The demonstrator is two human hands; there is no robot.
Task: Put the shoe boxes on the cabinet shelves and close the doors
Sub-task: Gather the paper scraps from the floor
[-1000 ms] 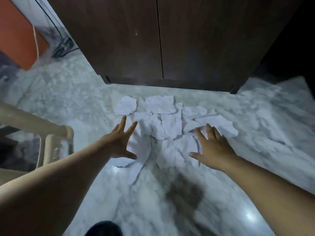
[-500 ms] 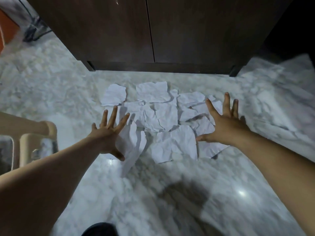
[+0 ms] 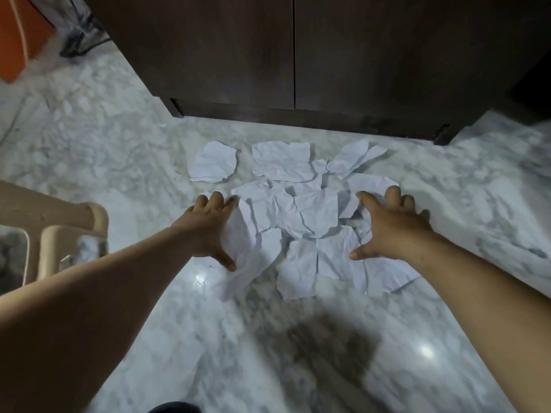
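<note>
The dark brown cabinet (image 3: 298, 114) stands in front of me with its left door (image 3: 223, 49) and right door (image 3: 387, 49) both closed. No shoe box is in view. Several crumpled white paper sheets (image 3: 316, 216) lie spread on the marble floor before it. My left hand (image 3: 208, 231) rests on the left edge of the pile, fingers bent down and thumb spread. My right hand (image 3: 390, 231) lies on the right side of the pile in the same way. Neither hand lifts any paper.
A beige plastic chair (image 3: 74, 231) stands close on the left. An orange object (image 3: 21, 34) and dark cables (image 3: 80, 40) are at the far left by the wall. Marble floor (image 3: 298, 338) stretches toward me.
Both hands came down from a spread, raised pose onto the two sides of the paper pile, and their fingers bent. The view shifted slightly.
</note>
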